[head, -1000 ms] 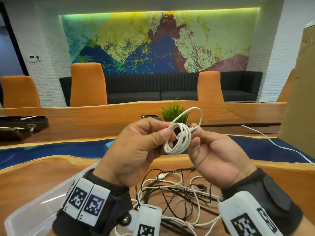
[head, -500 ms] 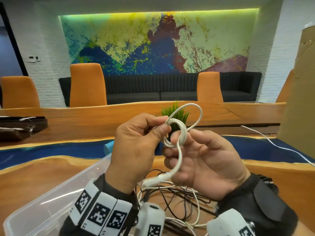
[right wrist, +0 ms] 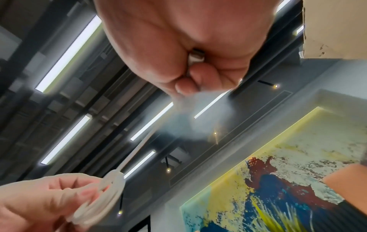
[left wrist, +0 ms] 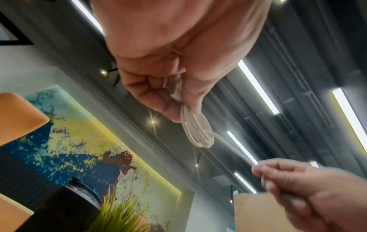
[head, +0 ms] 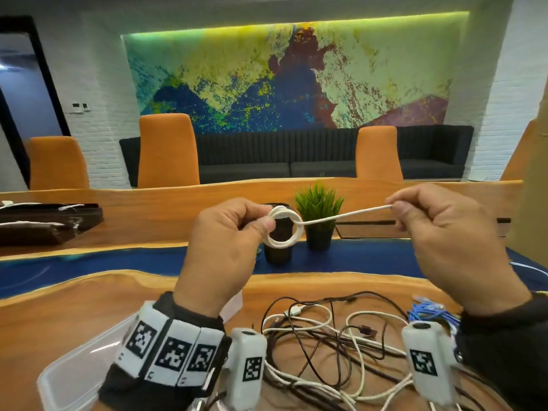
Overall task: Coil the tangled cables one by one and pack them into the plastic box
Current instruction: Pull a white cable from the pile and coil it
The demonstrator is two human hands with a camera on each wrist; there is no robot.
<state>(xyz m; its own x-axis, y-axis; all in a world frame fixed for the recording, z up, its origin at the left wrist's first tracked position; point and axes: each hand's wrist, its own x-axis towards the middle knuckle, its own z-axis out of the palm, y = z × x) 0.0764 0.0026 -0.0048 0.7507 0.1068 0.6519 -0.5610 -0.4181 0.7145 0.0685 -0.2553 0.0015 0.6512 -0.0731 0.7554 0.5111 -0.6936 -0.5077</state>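
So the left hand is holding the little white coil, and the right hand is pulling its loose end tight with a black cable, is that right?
Not quite: the loose end is white, the same white cable as the coil. The head view shows the left hand holding the coil and the right hand pulling that end tight.

Beyond the hands: green potted plant [head: 318, 216] beside a dark cup [head: 278, 247]; orange chairs [head: 166, 149], black sofa [head: 326, 155], multicoloured mural [head: 290, 75] behind; brown cases [head: 44, 223] far left
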